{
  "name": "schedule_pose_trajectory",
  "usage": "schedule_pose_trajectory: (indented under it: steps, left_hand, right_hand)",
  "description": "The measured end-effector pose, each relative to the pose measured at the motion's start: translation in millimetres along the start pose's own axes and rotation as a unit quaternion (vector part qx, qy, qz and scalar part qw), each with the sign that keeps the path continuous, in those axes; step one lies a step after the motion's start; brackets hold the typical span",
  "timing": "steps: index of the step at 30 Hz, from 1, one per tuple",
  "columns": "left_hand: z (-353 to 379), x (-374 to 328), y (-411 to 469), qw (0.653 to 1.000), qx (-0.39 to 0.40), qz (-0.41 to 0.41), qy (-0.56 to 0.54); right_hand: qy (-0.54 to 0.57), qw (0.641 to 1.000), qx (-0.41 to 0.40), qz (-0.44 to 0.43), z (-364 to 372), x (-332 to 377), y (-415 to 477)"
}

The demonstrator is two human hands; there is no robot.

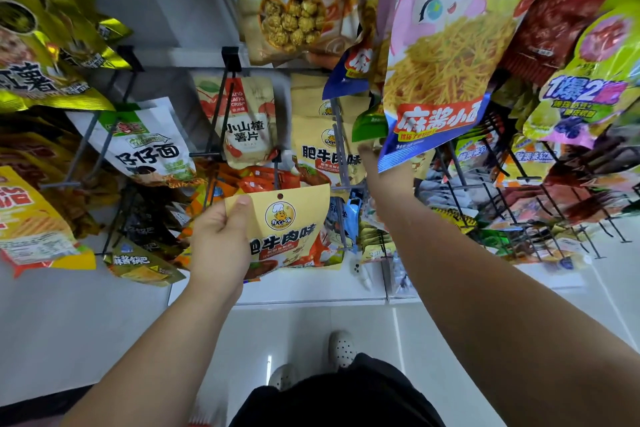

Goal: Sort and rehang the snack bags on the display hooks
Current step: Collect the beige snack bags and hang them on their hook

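My left hand (221,239) grips a beige beef-flavour snack bag (292,229) by its upper left corner, thumb over the front; its hang hole shows at the top. Matching beige bags (318,149) hang on a hook just behind it. My right hand (384,173) reaches up among the hanging bags, its fingers hidden behind a large blue-edged noodle-snack bag (440,80) with a pink cartoon face. I cannot tell what those fingers touch. A dark wire display hook (341,149) runs beside my right hand.
Wire hooks with many snack bags fill the rack: a popcorn bag (294,3) above, a hawthorn crisp bag (246,125), a white noodle bag (145,146), yellow bags at left, green and red bags at right. A white shelf base (311,288) lies below, then floor and my shoes.
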State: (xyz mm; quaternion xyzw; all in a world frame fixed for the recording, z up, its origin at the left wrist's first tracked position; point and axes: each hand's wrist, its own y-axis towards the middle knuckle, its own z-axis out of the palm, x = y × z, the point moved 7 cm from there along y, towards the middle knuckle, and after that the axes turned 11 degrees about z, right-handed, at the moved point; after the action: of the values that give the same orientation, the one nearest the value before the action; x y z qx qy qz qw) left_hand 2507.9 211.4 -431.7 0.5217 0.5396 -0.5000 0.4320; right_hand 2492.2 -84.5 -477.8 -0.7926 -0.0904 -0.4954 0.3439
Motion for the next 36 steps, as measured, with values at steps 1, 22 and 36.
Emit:
schedule_pose_trajectory:
  steps: [1,22,36]
  left_hand:
    - [0.9,-0.8,-0.9,1.000,0.004,0.000,0.002]
    - [76.6,3.5,8.9,0.993,0.115,0.024,0.027]
    - [93.3,15.3,27.3,0.991,0.107,0.062,0.058]
  right_hand:
    - [-0.014,1.000,0.006,-0.009,-3.1,-2.1,-10.9]
    - [0.034,0.989,0.141,-0.027,-35.0,-25.8,-89.2]
    - [0.023,0.991,0.124,-0.046,-27.0,-24.2,-55.9]
